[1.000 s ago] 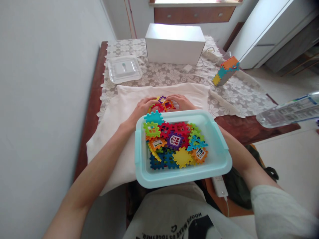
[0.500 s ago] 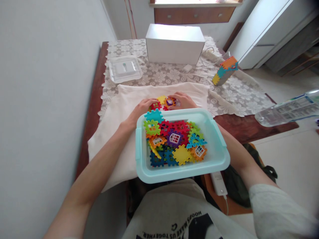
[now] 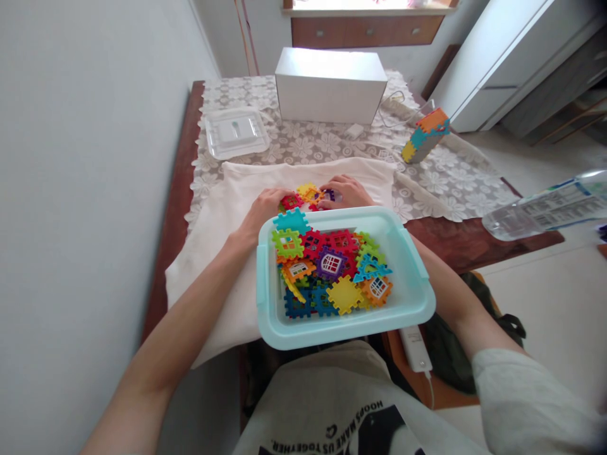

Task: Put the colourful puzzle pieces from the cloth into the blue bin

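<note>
My left hand (image 3: 262, 208) and my right hand (image 3: 344, 191) meet over a white cloth (image 3: 222, 221), just beyond a light blue tub (image 3: 412, 278). Both hands curl around a small cluster of coloured interlocking plastic tiles (image 3: 306, 196), red, yellow and purple. The tub rests at the table's near edge over my lap and holds several loose tiles (image 3: 332, 272) of many colours. One blue tile (image 3: 291, 222) leans over the tub's far rim.
A white box (image 3: 331, 85) stands at the back of the lace-covered table (image 3: 308, 145). A clear lid (image 3: 234, 131) lies at the back left. A built tile block (image 3: 425, 135) stands to the right. A clear plastic bottle (image 3: 545, 208) juts in from the right edge.
The tile cluster has been turned between my hands, so the red and yellow pieces now face up. Both hands stay in the same spot.
</note>
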Motion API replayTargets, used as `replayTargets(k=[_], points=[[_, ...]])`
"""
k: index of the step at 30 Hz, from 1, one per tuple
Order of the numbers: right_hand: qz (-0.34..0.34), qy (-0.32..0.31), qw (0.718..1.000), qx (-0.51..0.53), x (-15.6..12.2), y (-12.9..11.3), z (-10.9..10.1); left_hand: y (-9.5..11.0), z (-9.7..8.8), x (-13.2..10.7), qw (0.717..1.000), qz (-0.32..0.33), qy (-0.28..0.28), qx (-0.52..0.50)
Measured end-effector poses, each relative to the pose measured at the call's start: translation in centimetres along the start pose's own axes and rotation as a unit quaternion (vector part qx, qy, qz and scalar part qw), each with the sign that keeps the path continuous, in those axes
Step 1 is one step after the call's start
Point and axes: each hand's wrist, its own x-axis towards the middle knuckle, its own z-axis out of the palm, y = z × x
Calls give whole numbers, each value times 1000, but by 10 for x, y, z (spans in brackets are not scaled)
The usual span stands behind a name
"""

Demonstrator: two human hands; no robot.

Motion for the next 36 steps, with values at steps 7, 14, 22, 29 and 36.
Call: replayTargets(k=[7, 14, 22, 29, 36], points=[[-52, -26, 998, -37, -1, 7, 0, 3, -2, 1, 1000, -14, -15, 18], [-73, -17, 997, -1, 2, 7, 1, 11, -6, -1, 999, -39, 8, 10], [-16, 44, 997, 57, 0, -4, -3, 7, -5, 0, 998, -42, 12, 43], [36, 90, 990, 100, -2, -3, 1, 12, -9, -3, 997, -74, 16, 12], [50, 127, 917, 375, 3, -16, -18, 8, -7, -2, 979, -105, 119, -130]])
